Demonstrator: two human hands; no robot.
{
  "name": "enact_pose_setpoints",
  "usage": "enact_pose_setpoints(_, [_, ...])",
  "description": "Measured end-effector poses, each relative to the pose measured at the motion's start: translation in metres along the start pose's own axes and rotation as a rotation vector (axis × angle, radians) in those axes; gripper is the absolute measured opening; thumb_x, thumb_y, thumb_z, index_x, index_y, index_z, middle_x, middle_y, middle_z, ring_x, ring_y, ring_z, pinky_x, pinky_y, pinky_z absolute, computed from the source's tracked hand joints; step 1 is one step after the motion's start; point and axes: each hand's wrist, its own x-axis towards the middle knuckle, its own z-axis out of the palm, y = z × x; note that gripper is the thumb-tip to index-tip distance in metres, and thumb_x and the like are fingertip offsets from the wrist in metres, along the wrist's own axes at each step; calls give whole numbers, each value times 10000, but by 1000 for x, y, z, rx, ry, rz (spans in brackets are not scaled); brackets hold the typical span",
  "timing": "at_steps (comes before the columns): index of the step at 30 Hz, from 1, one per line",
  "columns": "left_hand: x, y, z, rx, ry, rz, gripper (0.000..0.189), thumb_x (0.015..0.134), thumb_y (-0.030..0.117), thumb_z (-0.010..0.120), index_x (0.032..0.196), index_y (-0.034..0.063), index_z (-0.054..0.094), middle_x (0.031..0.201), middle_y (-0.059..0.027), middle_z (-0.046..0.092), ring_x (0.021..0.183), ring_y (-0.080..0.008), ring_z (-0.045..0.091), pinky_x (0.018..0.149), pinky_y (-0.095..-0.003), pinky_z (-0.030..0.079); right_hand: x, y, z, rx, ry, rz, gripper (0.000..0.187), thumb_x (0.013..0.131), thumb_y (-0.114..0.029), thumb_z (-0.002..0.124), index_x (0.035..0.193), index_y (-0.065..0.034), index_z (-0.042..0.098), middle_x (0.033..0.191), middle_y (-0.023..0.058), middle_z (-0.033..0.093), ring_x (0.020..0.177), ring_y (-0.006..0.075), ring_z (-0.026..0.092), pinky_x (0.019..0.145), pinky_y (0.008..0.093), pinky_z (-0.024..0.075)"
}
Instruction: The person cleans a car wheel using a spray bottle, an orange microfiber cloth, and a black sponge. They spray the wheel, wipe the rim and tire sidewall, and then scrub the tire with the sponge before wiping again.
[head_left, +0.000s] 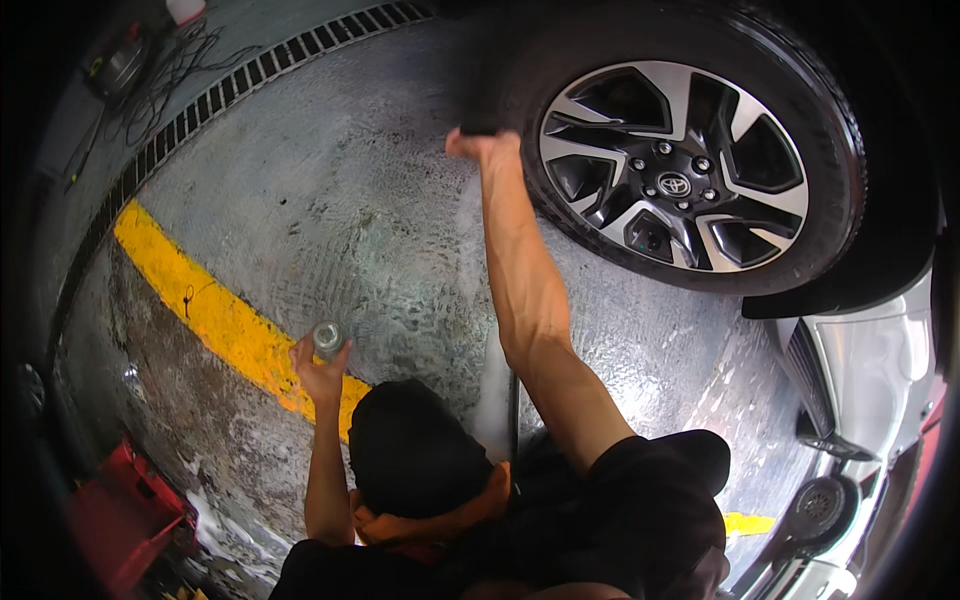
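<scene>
My left hand (321, 375) holds a small clear container (328, 339) by its sides, above the concrete floor. My right arm reaches forward to the front edge of a black tyre (622, 262). There my right hand (484, 144) grips a dark block (487, 126), perhaps an applicator or sponge. Shadow and the dark tyre hide its outline, and whether it touches the rubber I cannot tell. Inside the tyre sits a black and silver Toyota alloy wheel (675, 185) with its lug nuts showing.
A slotted drain grate (225, 96) curves across the floor (360, 195). Beyond it lie tangled cords (169, 82) beside a round machine (118, 64). A yellow line (217, 315) runs left of me. A red bin-like object (124, 510) stands lower left. Light-coloured bodywork (870, 367) borders the right.
</scene>
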Motion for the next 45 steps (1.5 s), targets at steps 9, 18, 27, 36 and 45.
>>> enact_pose_setpoints(9, [1, -3, 30, -40, -44, -11, 642, 660, 181, 943, 1240, 70, 692, 1159, -77, 681, 1139, -325, 525, 993, -489, 397, -382, -161, 126, -433, -948, -858, 360, 997, -283, 462, 1181, -11, 609, 1105, 149, 654, 1011, 298, 586, 921, 531, 419])
enact_pose_setpoints(18, [6, -1, 38, -72, -71, -67, 663, 690, 191, 933, 1292, 92, 675, 1192, -58, 674, 1177, -300, 494, 1055, -492, 345, -470, -266, 112, -1284, 1162, -2492, 484, 925, -424, 608, 1173, -26, 724, 1105, 209, 725, 1089, 361, 686, 918, 495, 549])
enact_pose_setpoints(27, [-5, -17, 17, -50, -57, -84, 658, 713, 208, 919, 1306, 92, 659, 1189, -62, 659, 1205, -299, 480, 1052, -508, 331, -146, 9, 111, -2666, 818, -2738, 317, 894, -277, 594, 1108, -77, 716, 1116, 89, 674, 1078, 254, 563, 860, 392, 435])
enact_pose_setpoints(36, [-10, -10, 39, -68, -43, -67, 664, 734, 234, 914, 1322, 80, 648, 1273, -92, 664, 1205, -344, 503, 1037, -541, 361, -26, -24, -17, -3954, 278, -1588, 274, 929, -290, 601, 1071, -167, 801, 1170, 19, 669, 1212, 214, 464, 935, 401, 341])
enact_pose_setpoints(45, [-5, -10, 25, -82, -14, -58, 630, 727, 189, 931, 1277, 22, 673, 1229, -171, 685, 1172, -376, 552, 988, -545, 440, -380, -154, 76, -1577, 789, -3177, 517, 861, -160, 769, 1358, -248, 662, 1176, 108, 600, 1085, 270, 592, 904, 396, 466])
